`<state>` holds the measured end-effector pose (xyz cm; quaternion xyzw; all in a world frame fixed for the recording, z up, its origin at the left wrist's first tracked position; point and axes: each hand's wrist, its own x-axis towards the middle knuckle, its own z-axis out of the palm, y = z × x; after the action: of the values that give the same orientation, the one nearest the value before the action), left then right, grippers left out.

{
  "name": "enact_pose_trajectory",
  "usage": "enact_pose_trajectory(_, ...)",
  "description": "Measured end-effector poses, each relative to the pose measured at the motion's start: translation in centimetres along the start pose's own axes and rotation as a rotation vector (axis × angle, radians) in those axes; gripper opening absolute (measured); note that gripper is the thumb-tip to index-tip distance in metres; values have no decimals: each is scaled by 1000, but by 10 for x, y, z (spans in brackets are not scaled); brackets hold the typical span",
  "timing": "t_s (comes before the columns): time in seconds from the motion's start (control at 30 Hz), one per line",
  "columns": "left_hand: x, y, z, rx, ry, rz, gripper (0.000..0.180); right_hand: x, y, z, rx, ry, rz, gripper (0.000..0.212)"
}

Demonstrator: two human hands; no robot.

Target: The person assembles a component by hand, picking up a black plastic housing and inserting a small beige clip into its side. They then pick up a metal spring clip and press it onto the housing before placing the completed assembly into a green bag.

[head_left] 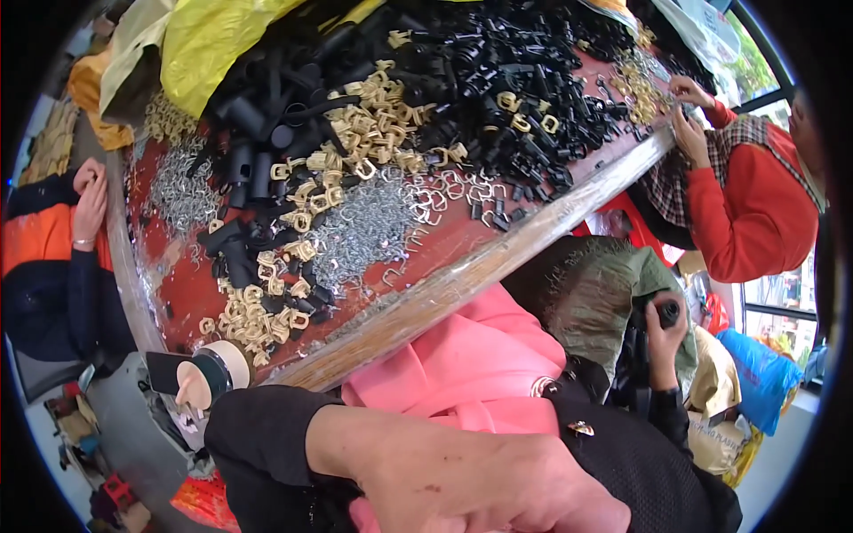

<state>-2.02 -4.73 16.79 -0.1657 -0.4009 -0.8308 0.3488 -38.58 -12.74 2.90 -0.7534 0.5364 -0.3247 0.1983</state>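
My left hand looms large at the lower edge, close in front of my pink and black clothing. Its fingers curl under, and whatever lies inside them is hidden. To the right, my right hand is closed around a short black cylindrical plastic part, beside a green woven sack. On the red table lie heaps of black plastic fittings, gold-coloured metal clips, small silver metal pieces and silver hooks.
A worn wooden edge borders the table's near side. A round cream-and-dark container stands at its left corner. A co-worker in red sleeves handles small parts at right; another person's hands rest at the left edge. Blue bag at right.
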Motion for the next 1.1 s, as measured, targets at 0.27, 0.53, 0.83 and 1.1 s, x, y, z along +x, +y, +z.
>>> enact_pose_trajectory(0.27,-25,4,1,-184,-20,-87,21,3,-1,1,-401,-26,8,23)
enact_pose_trajectory(0.53,-48,20,10,-85,45,-33,16,118,-116,132,-223,-253,-697,27)
enact_pose_trajectory(0.83,-123,-11,-15,368,675,184,24,166,-123,199,-402,-187,-847,27)
enact_pose_trajectory(1.1,-123,-83,-64,783,1435,154,38,86,-176,196,376,-662,-411,21)
